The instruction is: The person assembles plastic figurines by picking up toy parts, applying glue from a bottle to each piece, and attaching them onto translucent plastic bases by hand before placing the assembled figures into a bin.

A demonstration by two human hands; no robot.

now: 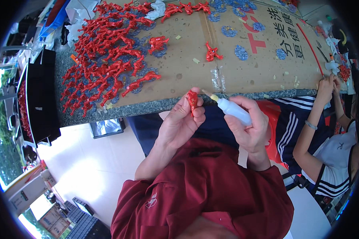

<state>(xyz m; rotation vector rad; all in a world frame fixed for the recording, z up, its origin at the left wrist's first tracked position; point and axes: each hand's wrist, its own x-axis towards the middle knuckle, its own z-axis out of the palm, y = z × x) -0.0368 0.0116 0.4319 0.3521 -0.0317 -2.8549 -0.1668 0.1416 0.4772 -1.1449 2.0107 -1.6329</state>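
Just in front of the table's near edge, my left hand (181,119) pinches a small red figurine (192,102) between thumb and fingers. My right hand (249,121) is wrapped round a white squeeze bottle (234,111) with a yellowish collar. Its thin nozzle points at the figurine, with a small gap between them. Beyond my hands, a single red figurine (213,52) lies on the cardboard sheet (183,65). Another red figurine (141,82) lies near the table edge to the left.
Many red figurines (103,51) crowd the table's left side. Blue translucent discs (241,52) lie scattered on the cardboard. A black tray stand (48,91) stands left of the table. A co-worker's arm (313,115) reaches to the table at the right.
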